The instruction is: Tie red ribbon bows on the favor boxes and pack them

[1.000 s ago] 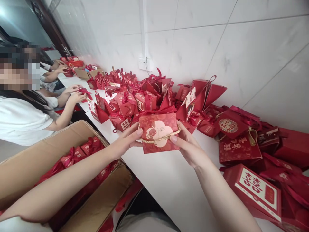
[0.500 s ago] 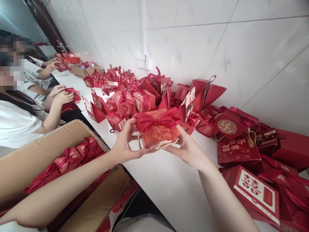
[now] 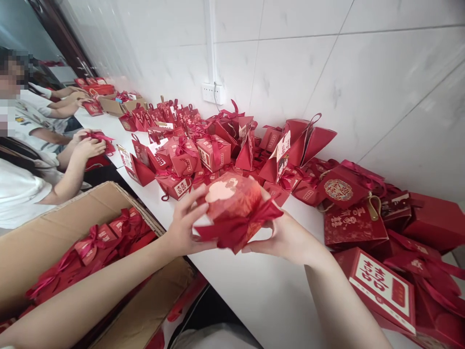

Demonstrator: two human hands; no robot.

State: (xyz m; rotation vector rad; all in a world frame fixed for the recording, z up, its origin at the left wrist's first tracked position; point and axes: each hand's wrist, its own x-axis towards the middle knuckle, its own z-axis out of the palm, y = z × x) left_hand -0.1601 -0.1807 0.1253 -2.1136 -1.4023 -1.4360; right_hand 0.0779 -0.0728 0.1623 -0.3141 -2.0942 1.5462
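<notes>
Between my two hands, above the white table [image 3: 247,276], is a red gift box [image 3: 236,194] with a pale patch on the face turned up. Its dark red ribbon bow [image 3: 236,228] faces me and is slightly blurred. My left hand [image 3: 187,223] grips the box's left side, fingers curved around it. At the right side my right hand [image 3: 283,232] holds it, thumb low near the ribbon and fingers partly hidden behind the box. Just beyond the hands stand several red gift boxes [image 3: 214,152] with ribbons and printed labels.
A cardboard carton [image 3: 101,198] with several ribboned red boxes stands at the lower left. More red boxes [image 3: 385,286] crowd the table's right side. A tiled wall with a socket [image 3: 212,93] runs behind. Co-workers sit left, one person's hands [image 3: 90,143] on a red box.
My hands have turned the gift box: its bow has gone from the far upper edge to the side facing me, and a pale patch now shows on top. The view shifted slightly.
</notes>
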